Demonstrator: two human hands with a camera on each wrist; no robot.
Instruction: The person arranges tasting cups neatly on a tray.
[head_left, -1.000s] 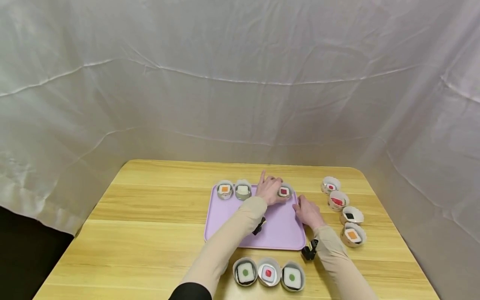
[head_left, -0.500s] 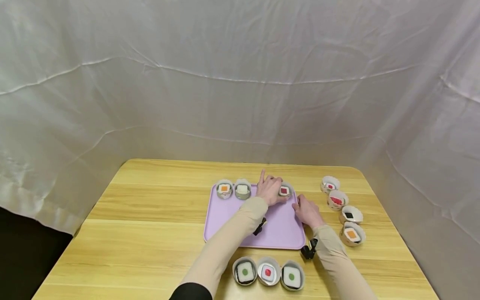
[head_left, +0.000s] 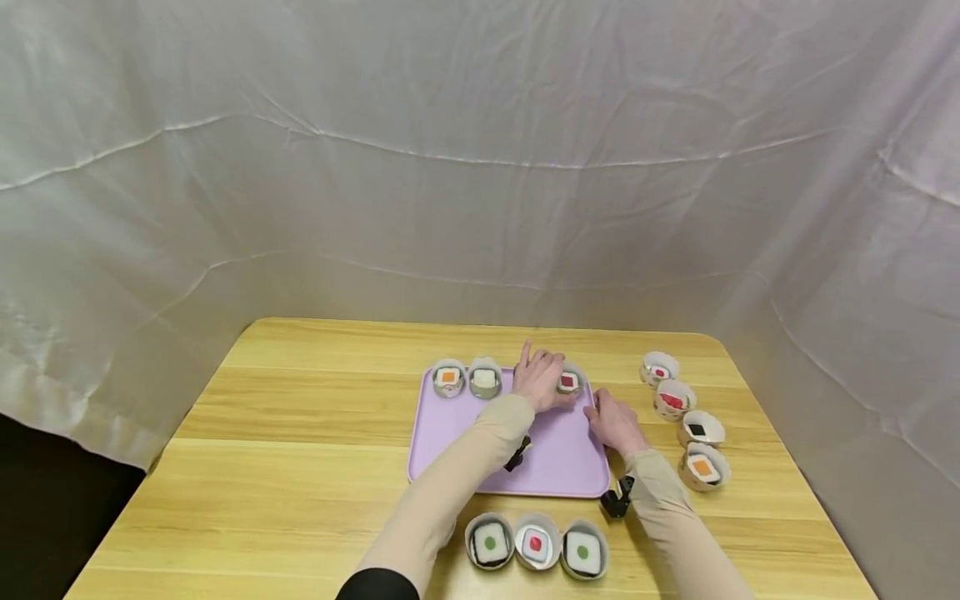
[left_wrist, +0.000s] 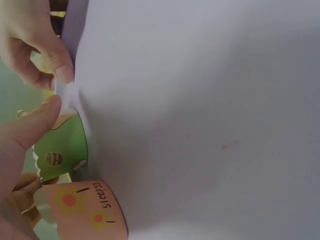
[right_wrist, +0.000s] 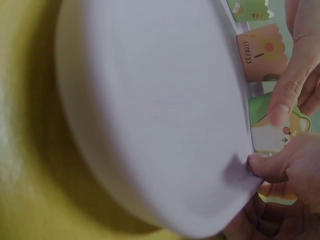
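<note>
My left hand (head_left: 538, 382) holds a green paper baking cup (left_wrist: 62, 142) at the back right corner of the lilac tray (head_left: 551, 454). Its thumb presses the near wall, and the other fingers go behind. Inside the cup is a white sushi-like block (head_left: 568, 382) with a dark red square top. A pink cup (left_wrist: 87, 212) marked "I sleepyy" stands beside it, mostly covered by my left hand in the head view. My right hand (head_left: 617, 423) pinches the tray's right rim near that corner, thumb on top, fingers curled outside.
Two cups with an orange-topped piece (head_left: 448, 378) and a pale piece (head_left: 485, 379) stand at the tray's back left. Several filled cups (head_left: 703, 468) line the table's right side. Three more (head_left: 536, 543) sit in front of the tray. Grey curtains (head_left: 480, 208) enclose the table.
</note>
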